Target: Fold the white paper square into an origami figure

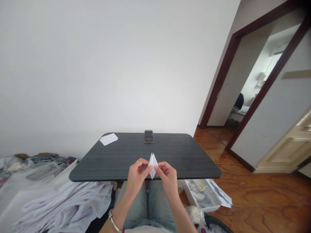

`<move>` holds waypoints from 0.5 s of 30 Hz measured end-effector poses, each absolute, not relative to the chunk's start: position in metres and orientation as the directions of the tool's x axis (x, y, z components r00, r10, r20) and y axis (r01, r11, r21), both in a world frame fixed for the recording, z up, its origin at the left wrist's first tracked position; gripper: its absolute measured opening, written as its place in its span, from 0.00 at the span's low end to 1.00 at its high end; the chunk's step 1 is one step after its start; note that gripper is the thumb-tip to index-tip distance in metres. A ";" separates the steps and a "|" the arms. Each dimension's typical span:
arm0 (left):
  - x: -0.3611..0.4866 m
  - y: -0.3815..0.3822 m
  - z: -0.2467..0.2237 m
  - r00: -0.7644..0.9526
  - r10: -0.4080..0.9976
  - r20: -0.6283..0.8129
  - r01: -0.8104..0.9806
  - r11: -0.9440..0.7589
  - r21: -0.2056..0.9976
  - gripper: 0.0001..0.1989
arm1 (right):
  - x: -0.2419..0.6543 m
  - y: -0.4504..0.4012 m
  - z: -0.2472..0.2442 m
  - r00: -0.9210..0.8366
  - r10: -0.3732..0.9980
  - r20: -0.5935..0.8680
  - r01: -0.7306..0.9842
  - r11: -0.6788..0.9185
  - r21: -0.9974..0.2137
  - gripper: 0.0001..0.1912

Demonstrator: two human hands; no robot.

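A small white folded paper (153, 160), diamond-shaped with two points at its top, is held upright over the near edge of the dark table (121, 161). My left hand (139, 172) pinches its left side between thumb and fingers. On the opposite side, my right hand (167, 174) grips the paper the same way. Both thumbs face me, and the fingers behind the paper are partly hidden. A bracelet circles my left wrist.
White paper sheets (109, 139) lie at the table's far left corner. A small dark framed object (148, 136) stands at the back middle, by the wall. White cloth (68, 204) is heaped at the left. An open white box (201, 195) sits on the wooden floor at the right.
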State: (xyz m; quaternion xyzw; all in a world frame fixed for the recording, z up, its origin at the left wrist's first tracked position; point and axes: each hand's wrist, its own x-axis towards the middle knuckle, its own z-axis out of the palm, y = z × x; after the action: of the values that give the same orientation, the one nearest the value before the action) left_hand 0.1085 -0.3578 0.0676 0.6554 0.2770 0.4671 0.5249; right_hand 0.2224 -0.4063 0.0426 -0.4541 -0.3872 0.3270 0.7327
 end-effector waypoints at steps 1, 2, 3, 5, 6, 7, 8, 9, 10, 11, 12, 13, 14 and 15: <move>0.108 -0.357 0.066 0.419 0.855 0.306 -0.120 -0.282 0.952 0.08 | 0.222 -0.406 0.042 0.481 0.834 0.270 -0.132 0.373 -0.918 0.09; 0.108 -0.356 0.066 0.425 0.858 0.289 -0.112 -0.267 0.957 0.08 | 0.222 -0.406 0.042 0.478 0.836 0.271 -0.133 0.373 -0.918 0.09; 0.108 -0.356 0.065 0.426 0.860 0.279 -0.100 -0.262 0.960 0.08 | 0.222 -0.406 0.042 0.475 0.837 0.272 -0.133 0.374 -0.918 0.08; 0.107 -0.356 0.065 0.423 0.863 0.278 -0.085 -0.268 0.960 0.09 | 0.222 -0.407 0.043 0.476 0.835 0.274 -0.127 0.374 -0.919 0.08; 0.108 -0.356 0.066 0.421 0.863 0.281 -0.088 -0.269 0.959 0.09 | 0.222 -0.407 0.043 0.480 0.833 0.276 -0.122 0.375 -0.919 0.08; 0.108 -0.357 0.067 0.421 0.862 0.280 -0.098 -0.264 0.960 0.08 | 0.222 -0.407 0.044 0.482 0.831 0.277 -0.118 0.375 -0.920 0.08; 0.108 -0.358 0.068 0.423 0.863 0.275 -0.116 -0.249 0.961 0.08 | 0.222 -0.407 0.045 0.484 0.830 0.276 -0.117 0.374 -0.920 0.08; 0.109 -0.358 0.069 0.430 0.864 0.261 -0.136 -0.224 0.965 0.08 | 0.222 -0.408 0.045 0.485 0.830 0.275 -0.117 0.374 -0.920 0.08; 0.109 -0.359 0.070 0.437 0.865 0.245 -0.155 -0.196 0.968 0.09 | 0.222 -0.408 0.046 0.484 0.831 0.274 -0.120 0.373 -0.920 0.08; 0.110 -0.359 0.071 0.445 0.865 0.231 -0.171 -0.171 0.970 0.09 | 0.222 -0.408 0.046 0.481 0.833 0.273 -0.123 0.373 -0.920 0.08; 0.110 -0.360 0.071 0.453 0.864 0.221 -0.182 -0.152 0.971 0.09 | 0.222 -0.407 0.046 0.478 0.835 0.272 -0.128 0.373 -0.919 0.08; 0.110 -0.360 0.071 0.459 0.862 0.216 -0.190 -0.142 0.971 0.09 | 0.222 -0.407 0.046 0.475 0.837 0.272 -0.133 0.373 -0.918 0.08; 0.110 -0.360 0.071 0.462 0.860 0.215 -0.195 -0.138 0.971 0.09 | 0.222 -0.407 0.046 0.472 0.839 0.272 -0.137 0.374 -0.917 0.08; 0.110 -0.359 0.071 0.463 0.859 0.216 -0.197 -0.138 0.971 0.09 | 0.222 -0.407 0.045 0.470 0.840 0.272 -0.139 0.375 -0.917 0.08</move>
State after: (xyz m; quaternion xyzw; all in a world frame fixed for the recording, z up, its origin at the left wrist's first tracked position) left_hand 0.1101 -0.3595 0.0707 0.6115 0.2708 0.4416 0.5981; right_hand 0.2221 -0.4069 0.0452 -0.4480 -0.3912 0.3347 0.7310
